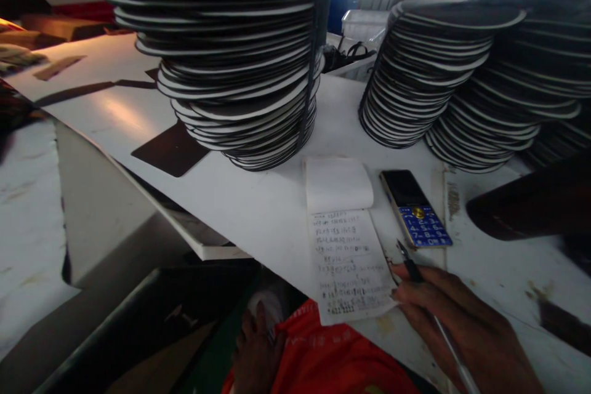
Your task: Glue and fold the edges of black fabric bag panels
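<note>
My right hand (455, 320) rests on the white table at the lower right, its fingers closed around a pen (446, 332) with a dark cap end and silver barrel. The fingertips touch the right edge of a notepad (344, 258) covered in handwritten lines, its top page folded back. Just above that hand lies a phone (415, 208) with a blue keypad. My left hand (258, 348) is low in the picture beside the red clothing, its fingers bent against something whitish that I cannot make out.
Tall stacks of dark, white-edged round pieces (249, 74) stand behind the notepad, with more stacks (420, 74) at the right. A flat dark piece (170, 149) lies left of them. A dark cylinder (530, 200) juts in from the right. The table edge (203, 252) runs diagonally.
</note>
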